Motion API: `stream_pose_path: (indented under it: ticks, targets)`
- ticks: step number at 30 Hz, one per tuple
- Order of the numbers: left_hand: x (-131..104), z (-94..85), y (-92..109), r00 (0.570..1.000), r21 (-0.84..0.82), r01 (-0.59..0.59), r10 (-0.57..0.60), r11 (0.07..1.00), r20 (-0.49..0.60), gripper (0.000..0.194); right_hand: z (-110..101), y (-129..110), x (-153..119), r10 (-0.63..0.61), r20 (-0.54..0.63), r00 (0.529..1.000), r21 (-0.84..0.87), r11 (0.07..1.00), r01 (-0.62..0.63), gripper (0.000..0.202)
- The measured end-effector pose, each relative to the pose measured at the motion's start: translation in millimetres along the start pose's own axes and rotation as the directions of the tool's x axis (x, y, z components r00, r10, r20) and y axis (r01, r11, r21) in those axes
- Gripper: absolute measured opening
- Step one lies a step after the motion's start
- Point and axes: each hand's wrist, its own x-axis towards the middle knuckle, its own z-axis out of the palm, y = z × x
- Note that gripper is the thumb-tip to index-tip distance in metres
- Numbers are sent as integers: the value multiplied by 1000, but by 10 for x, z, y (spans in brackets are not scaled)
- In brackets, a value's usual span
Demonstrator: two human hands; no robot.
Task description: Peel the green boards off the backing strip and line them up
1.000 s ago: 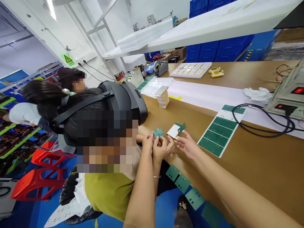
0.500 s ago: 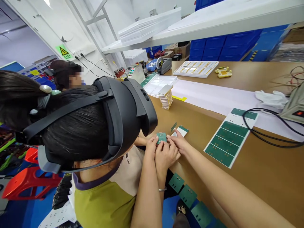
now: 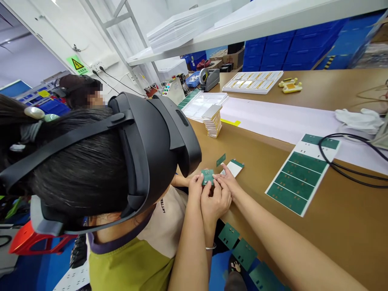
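Note:
A small green card (image 3: 207,177) with little slots is held up over the table's edge. At its left edge, my left hand (image 3: 195,184) pinches it, fingers partly hidden. My right hand (image 3: 228,180) reaches in from the right, fingertips closed at the card's right edge, one finger raised. The co-worker's hand (image 3: 216,200), with a bracelet, is between mine and touches the card's lower edge. Close by my right hand lies a white backing strip (image 3: 234,169) with a green end. A small green strip (image 3: 221,160) is tilted near my raised fingertip; whether they touch, I cannot tell.
The co-worker's headset (image 3: 157,137) blocks much of the left. Several green cards (image 3: 245,254) hang along the table's front edge. On the table are a green-and-white sheet (image 3: 298,178), a black cable (image 3: 357,182), a stack of thin pieces (image 3: 213,123) and a tape dispenser (image 3: 209,79).
The view has shifted slightly, so the table items appear further right. All three hands stay around the green card, with barely any change in grip.

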Motion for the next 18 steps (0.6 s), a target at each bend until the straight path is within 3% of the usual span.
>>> stream_pose_path:
  ticks: [4, 7, 10, 14, 16, 18]
  targets:
    - [-119, 22, -24, 998, 67, -51, 48, 996, 47, 26, 25, -45, -44, 8, 10, 1000, 15, 1000, -8, 73]
    - [-102, -27, -55, 999, 73, -46, 46, 996, 5, 27, 61, -69, -58, 5, 21, 1000, 28, 1000, -5, 80]
    - [-75, -73, -112, 995, -104, 98, -98, 990, 2, 24, 93, -72, -58, -14, 24, 1000, 41, 999, 13, 82]
    - [-40, -105, -214, 952, -391, 306, -285, 868, 112, 29, 112, -67, -58, -63, 33, 997, 54, 997, 61, 87]
    - [-33, -111, -256, 938, -412, 346, -317, 843, 139, 31, 116, -68, -62, -73, 26, 997, 61, 996, 71, 90]
    - [-49, -117, -282, 939, -331, 344, -319, 878, 128, 32, 120, -70, -65, -79, 10, 997, 64, 995, 78, 90]
